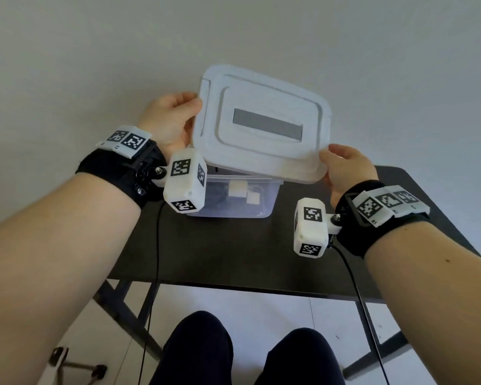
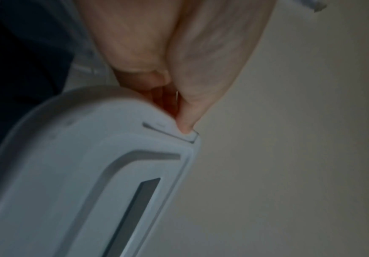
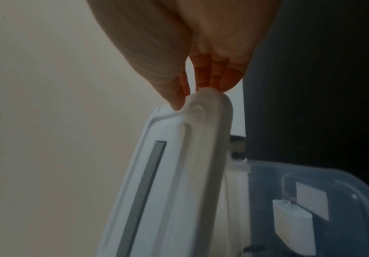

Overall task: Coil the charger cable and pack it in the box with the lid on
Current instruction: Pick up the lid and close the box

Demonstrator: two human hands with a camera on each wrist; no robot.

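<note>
Plain grey wall behind, small dark table (image 1: 233,254) in front of it, person seated with knees under the near edge.

Step in hand: lidding. White lid (image 1: 261,129) is held in the air above the clear box (image 1: 264,202), tilted, far edge higher than the near edge, not touching the rim as far as I can tell. Left hand (image 1: 172,120) pinches the lid's 9 o'clock edge, thumb (image 2: 185,128) pressed on top by a corner notch, other fingers curled underneath. Right hand (image 1: 347,170) pinches the corner at 4 o'clock, thumb on top, fingers (image 3: 214,76) behind the rim.

Charger cable: already in the box, I judge. White charger block (image 1: 238,188) and a second white piece (image 1: 253,198) sit at the box's centre, dark cable (image 1: 217,194) bundled at its 9 o'clock side (blurry through the plastic, can't confirm a tidy coil).

Next move, my read: level the lid, shift it toward the person so its corners line up with the box, lower it, press the edges down all round. Lid sits offset to 12 o'clock of the box now.

In the way: left wrist camera (image 1: 185,183) hangs over the box's 9 o'clock rim and could clip it on the way down. Any cable loop riding above the rim would stop the lid seating; can't see one.

Elsewhere: wrist camera leads (image 1: 353,276) trail off the near edge; a small stand (image 1: 75,365) on the floor at 7 o'clock, well apart.
</note>
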